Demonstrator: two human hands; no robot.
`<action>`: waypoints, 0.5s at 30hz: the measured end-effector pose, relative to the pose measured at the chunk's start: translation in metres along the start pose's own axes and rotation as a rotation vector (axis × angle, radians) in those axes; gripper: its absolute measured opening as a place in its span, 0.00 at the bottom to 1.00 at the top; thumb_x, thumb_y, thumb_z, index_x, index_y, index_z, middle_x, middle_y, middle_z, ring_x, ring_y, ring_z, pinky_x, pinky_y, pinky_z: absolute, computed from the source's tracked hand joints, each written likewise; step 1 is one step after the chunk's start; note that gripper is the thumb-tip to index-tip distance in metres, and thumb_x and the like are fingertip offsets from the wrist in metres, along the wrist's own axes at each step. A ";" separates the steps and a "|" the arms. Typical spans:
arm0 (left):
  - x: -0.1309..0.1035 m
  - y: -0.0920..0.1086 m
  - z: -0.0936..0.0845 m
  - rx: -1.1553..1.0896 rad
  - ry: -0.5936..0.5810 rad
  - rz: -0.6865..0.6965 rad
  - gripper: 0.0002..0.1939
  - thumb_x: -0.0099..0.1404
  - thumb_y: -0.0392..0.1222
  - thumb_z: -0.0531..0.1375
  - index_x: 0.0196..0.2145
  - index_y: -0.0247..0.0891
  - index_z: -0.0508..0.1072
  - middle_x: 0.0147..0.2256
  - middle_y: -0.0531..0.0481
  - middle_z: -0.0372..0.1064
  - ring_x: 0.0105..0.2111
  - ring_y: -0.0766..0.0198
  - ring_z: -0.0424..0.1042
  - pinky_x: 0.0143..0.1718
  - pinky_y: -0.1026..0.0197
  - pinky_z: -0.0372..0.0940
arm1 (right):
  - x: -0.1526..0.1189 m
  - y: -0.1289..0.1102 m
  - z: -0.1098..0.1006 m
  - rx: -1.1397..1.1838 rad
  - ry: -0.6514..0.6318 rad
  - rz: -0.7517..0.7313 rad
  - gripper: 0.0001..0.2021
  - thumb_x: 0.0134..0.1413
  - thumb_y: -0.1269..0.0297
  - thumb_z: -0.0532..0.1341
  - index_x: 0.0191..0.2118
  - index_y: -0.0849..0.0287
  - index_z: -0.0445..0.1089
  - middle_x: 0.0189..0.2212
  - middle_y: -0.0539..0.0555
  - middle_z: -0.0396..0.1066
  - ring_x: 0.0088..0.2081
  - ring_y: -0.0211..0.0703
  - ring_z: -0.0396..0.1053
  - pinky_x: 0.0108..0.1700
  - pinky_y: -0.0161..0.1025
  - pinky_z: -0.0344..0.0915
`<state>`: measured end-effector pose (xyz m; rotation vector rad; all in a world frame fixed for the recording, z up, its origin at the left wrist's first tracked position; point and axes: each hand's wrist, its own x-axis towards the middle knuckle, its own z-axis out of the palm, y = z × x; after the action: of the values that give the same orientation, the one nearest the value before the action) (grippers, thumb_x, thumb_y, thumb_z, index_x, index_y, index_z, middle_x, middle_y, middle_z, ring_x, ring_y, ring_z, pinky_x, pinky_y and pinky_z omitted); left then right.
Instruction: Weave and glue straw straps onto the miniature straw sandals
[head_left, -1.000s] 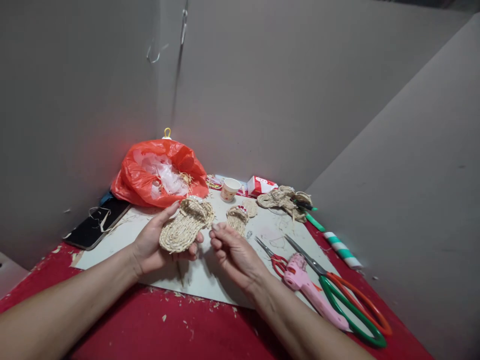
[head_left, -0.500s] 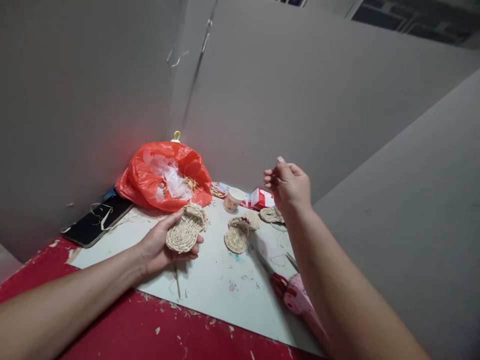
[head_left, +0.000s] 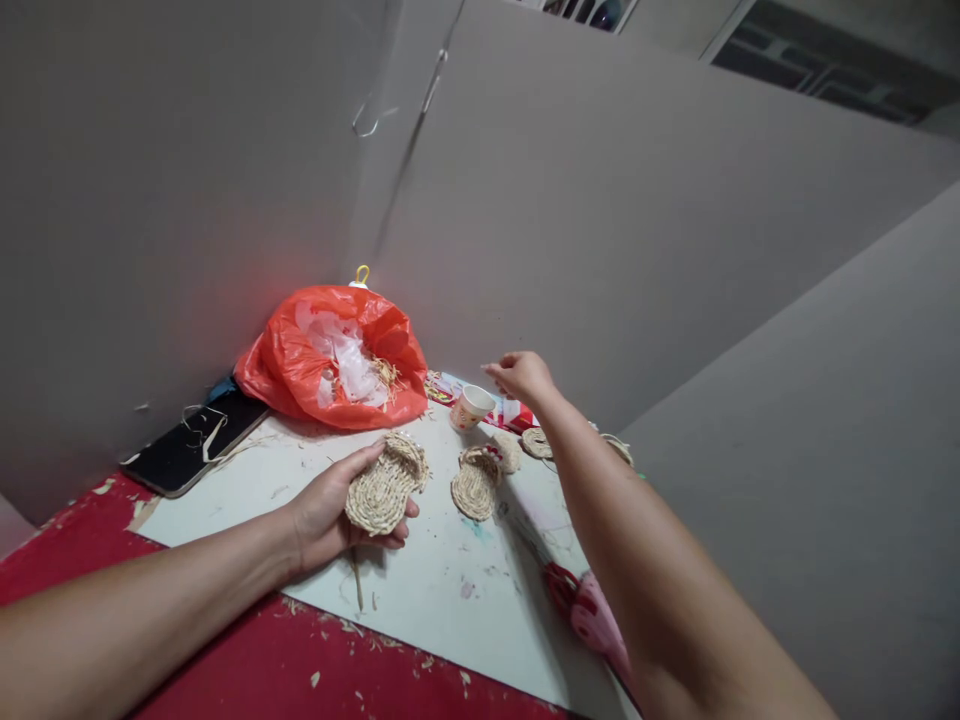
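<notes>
In my left hand (head_left: 324, 515) lies a small woven straw slipper (head_left: 379, 492), with pale beads along its upper edge; my thumb rests on its side and my fingers go beneath it. My right hand (head_left: 525, 377) is raised just right of a small paper cup (head_left: 471, 410), its fingers pinched together. Whatever that pinch may hold is too small to make out. A second straw slipper (head_left: 474, 488), with dark red beads on its strap, lies on the white board (head_left: 420, 590) between my hands. Next to it is a round straw piece (head_left: 508, 455).
At the back left stands a red plastic bag (head_left: 262, 370) with straw scraps inside. A black phone (head_left: 195, 450) lies left of it. Red-handled scissors (head_left: 559, 588) and a pink tool (head_left: 596, 615) lie under my right forearm. Grey panels (head_left: 600, 200) enclose the red table (head_left: 247, 650).
My right hand has moved left and down, from up beside the back panel to next to the paper cup. My left hand still holds the slipper, tilted slightly differently. The view has shifted a little.
</notes>
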<state>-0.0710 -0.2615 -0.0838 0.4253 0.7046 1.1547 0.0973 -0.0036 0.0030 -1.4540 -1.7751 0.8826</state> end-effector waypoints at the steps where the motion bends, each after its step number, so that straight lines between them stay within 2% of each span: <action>1: 0.000 0.000 0.000 0.006 -0.006 0.006 0.22 0.66 0.55 0.51 0.47 0.34 0.66 0.30 0.39 0.73 0.21 0.59 0.73 0.25 0.59 0.66 | -0.003 -0.003 -0.002 0.004 0.020 -0.028 0.13 0.61 0.62 0.60 0.50 0.61 0.67 0.48 0.56 0.68 0.43 0.46 0.70 0.43 0.47 0.70; 3: 0.000 -0.001 0.001 0.039 0.009 0.009 0.22 0.65 0.55 0.52 0.48 0.36 0.66 0.31 0.40 0.73 0.22 0.59 0.73 0.25 0.59 0.66 | -0.013 -0.009 -0.006 0.031 0.054 -0.085 0.11 0.61 0.62 0.60 0.46 0.62 0.68 0.44 0.54 0.70 0.39 0.44 0.71 0.39 0.44 0.71; 5: 0.000 -0.003 0.001 0.139 0.068 -0.002 0.20 0.64 0.54 0.53 0.47 0.36 0.66 0.32 0.41 0.73 0.23 0.59 0.74 0.26 0.59 0.66 | -0.030 -0.014 -0.010 0.081 0.065 -0.138 0.08 0.60 0.62 0.60 0.38 0.64 0.70 0.34 0.50 0.70 0.30 0.38 0.70 0.31 0.36 0.69; 7: 0.002 -0.006 0.000 0.402 0.132 0.022 0.20 0.64 0.55 0.53 0.41 0.34 0.69 0.30 0.42 0.72 0.24 0.58 0.74 0.24 0.60 0.65 | -0.056 -0.016 -0.010 0.151 0.026 -0.185 0.13 0.58 0.61 0.62 0.26 0.62 0.66 0.21 0.46 0.65 0.20 0.31 0.62 0.23 0.30 0.61; 9: 0.003 -0.006 -0.002 0.715 0.187 0.104 0.22 0.63 0.57 0.53 0.31 0.32 0.71 0.23 0.43 0.70 0.21 0.58 0.71 0.20 0.62 0.61 | -0.090 -0.014 -0.007 0.236 -0.075 -0.216 0.19 0.54 0.56 0.64 0.19 0.60 0.61 0.14 0.43 0.59 0.16 0.30 0.58 0.19 0.29 0.55; 11: 0.005 -0.003 -0.005 0.926 0.253 0.213 0.24 0.61 0.58 0.55 0.22 0.33 0.69 0.18 0.46 0.66 0.18 0.62 0.66 0.18 0.63 0.56 | -0.126 -0.007 0.000 0.310 -0.207 -0.209 0.22 0.49 0.50 0.66 0.17 0.59 0.61 0.13 0.44 0.60 0.16 0.31 0.58 0.19 0.30 0.56; 15: 0.004 0.012 -0.011 1.133 0.412 0.413 0.22 0.58 0.57 0.58 0.19 0.36 0.69 0.17 0.50 0.65 0.19 0.64 0.62 0.21 0.64 0.51 | -0.190 0.010 0.018 0.442 -0.386 -0.103 0.23 0.47 0.44 0.65 0.20 0.60 0.65 0.15 0.48 0.66 0.18 0.32 0.62 0.20 0.30 0.58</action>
<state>-0.0864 -0.2543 -0.0852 1.3493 1.6866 1.1415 0.1169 -0.1910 -0.0302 -0.9449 -1.7496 1.4663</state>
